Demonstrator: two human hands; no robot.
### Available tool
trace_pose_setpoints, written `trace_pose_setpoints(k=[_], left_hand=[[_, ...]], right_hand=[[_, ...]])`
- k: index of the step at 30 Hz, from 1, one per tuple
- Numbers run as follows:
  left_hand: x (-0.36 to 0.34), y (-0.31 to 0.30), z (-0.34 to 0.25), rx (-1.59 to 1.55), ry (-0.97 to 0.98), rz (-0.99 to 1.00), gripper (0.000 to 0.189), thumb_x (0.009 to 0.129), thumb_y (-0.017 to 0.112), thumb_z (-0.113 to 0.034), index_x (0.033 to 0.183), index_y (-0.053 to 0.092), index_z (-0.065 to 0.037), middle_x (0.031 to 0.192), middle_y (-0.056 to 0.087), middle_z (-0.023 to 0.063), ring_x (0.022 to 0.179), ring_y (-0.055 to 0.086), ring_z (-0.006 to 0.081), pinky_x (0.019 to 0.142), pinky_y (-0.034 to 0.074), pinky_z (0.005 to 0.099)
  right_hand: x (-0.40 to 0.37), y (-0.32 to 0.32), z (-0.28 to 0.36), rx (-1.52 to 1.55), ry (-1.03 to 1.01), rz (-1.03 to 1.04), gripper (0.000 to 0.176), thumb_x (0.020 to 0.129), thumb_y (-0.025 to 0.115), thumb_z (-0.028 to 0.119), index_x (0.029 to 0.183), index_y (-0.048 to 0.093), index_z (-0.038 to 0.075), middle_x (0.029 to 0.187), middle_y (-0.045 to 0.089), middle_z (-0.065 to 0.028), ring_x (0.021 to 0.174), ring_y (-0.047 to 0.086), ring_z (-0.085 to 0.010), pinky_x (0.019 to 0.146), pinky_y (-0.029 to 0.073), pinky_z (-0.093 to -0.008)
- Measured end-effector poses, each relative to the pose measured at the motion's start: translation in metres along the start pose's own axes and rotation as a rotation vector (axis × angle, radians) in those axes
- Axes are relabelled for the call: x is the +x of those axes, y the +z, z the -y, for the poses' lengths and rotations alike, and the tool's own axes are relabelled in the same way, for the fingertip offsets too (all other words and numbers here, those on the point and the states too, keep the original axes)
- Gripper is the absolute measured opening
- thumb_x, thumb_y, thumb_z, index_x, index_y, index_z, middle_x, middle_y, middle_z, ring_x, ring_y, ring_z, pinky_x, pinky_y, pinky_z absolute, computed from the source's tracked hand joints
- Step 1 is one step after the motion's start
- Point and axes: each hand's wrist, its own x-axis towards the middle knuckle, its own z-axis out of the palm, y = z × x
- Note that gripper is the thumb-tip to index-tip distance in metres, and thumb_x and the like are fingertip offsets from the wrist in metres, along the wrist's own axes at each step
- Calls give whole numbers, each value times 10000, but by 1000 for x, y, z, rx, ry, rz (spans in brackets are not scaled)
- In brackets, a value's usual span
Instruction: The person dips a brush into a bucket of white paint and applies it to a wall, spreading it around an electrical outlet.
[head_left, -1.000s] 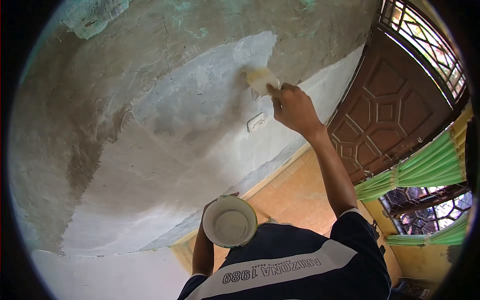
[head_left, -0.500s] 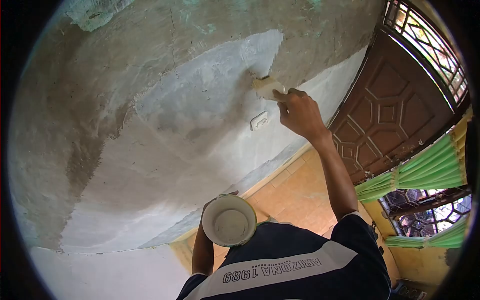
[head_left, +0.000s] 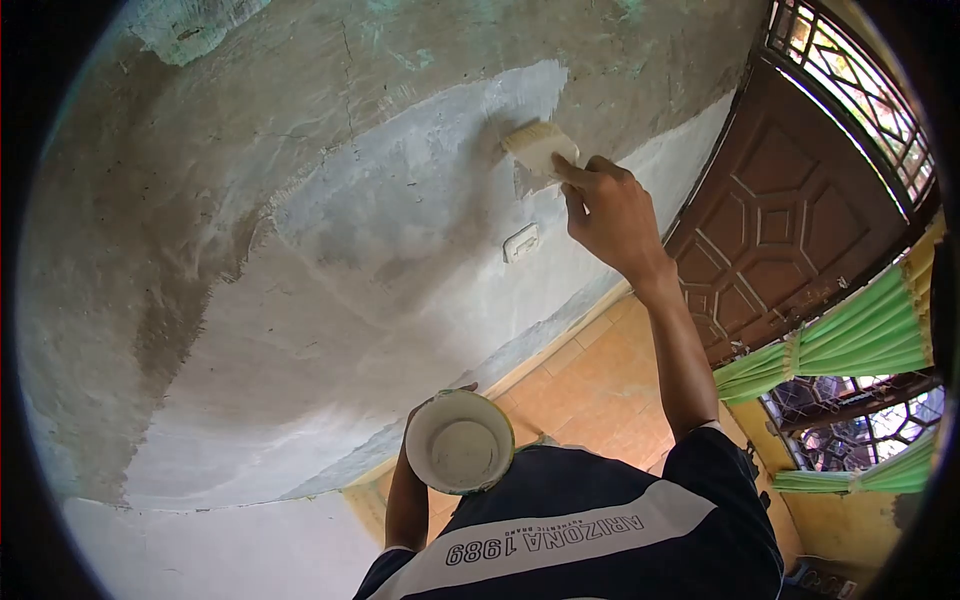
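A paintbrush (head_left: 540, 147) is gripped by the raised right hand (head_left: 612, 215) at one o'clock; a white-coated paint pot (head_left: 459, 443) is clasped by the left hand (head_left: 414, 408).

wall (head_left: 300, 330): grey plaster, part white-coated | switch plate (head_left: 521, 242) on it | floor (head_left: 590, 385): tiled

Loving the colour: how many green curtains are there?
2: one green curtain beside the brown door, a second curtain below it at the right edge. Others may be hidden.

A rough grey wall (head_left: 300, 300), partly whitened, fills the left of the frame. Orange floor tiles (head_left: 590, 390) show at lower centre. On the right are a brown panelled door (head_left: 780, 220), daylit grilled windows (head_left: 850, 80) and green curtains (head_left: 860, 335).
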Motion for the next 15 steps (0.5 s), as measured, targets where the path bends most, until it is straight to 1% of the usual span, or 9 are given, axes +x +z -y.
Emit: trace_pose_setpoints(k=[1,2,4,7,8,11,13,14,15], left_hand=[[0,0,0,-32,-15,-8,385,1069,652,-111,1396,694,86,1590,629,231,1277,724,281,1038,625,428],[-1,2,-1,-33,-17,-8,385,1069,652,-111,1396,694,86,1590,629,231,1277,724,281,1038,625,428],[-2,6,-5,84,20,14,386,1079,640,-124,1400,693,83,1596,627,224,1270,727,276,1032,626,425],[2,-5,1,121,34,29,399,1087,633,-137,1411,686,89,1608,609,241,1302,710,295,1054,616,440],[2,-8,3,121,38,29,399,1087,633,-137,1411,686,89,1608,609,241,1302,710,295,1054,616,440],[5,-13,5,-7,36,42,411,1088,634,-145,1415,682,100,1620,587,266,1347,683,325,1082,601,460],[4,-9,3,-22,2,30,406,1086,658,-184,1417,696,48,1585,640,194,1205,750,251,999,648,419],[5,-8,2,-22,2,30,406,1086,658,-184,1417,696,48,1585,640,194,1205,750,251,999,648,419],[6,-7,1,12,34,61,408,1084,659,-182,1419,695,48,1586,639,196,1209,749,254,1002,647,418]], right_hand=[[1,-2,3,46,7,-18,374,940,693,65,1298,801,55,1017,748,-235,930,765,-438,824,631,-520],[1,2,1,45,8,-17,374,940,693,65,1298,801,55,1017,748,-235,930,765,-438,824,631,-520],[1,18,-6,-112,7,95,371,964,681,37,1301,823,102,956,745,-195,934,756,-394,813,609,-507],[-6,24,-23,-108,-56,103,366,964,674,34,1290,826,104,946,735,-204,940,749,-401,800,601,-528],[-5,19,-20,-108,-59,101,366,964,674,34,1290,826,104,946,735,-204,940,749,-401,800,601,-528],[4,-12,-3,-85,-45,67,365,955,694,72,1301,811,75,970,746,-218,928,766,-399,805,622,-486],[13,-30,10,44,-58,-87,355,951,713,62,1289,822,78,908,735,-202,825,740,-377,753,594,-476],[18,-36,14,44,-58,-87,355,951,713,62,1289,822,78,908,735,-202,825,740,-377,753,594,-476],[23,-40,16,74,-109,-164,374,964,728,35,1324,814,87,837,675,-174,715,640,-298,695,534,-439]])
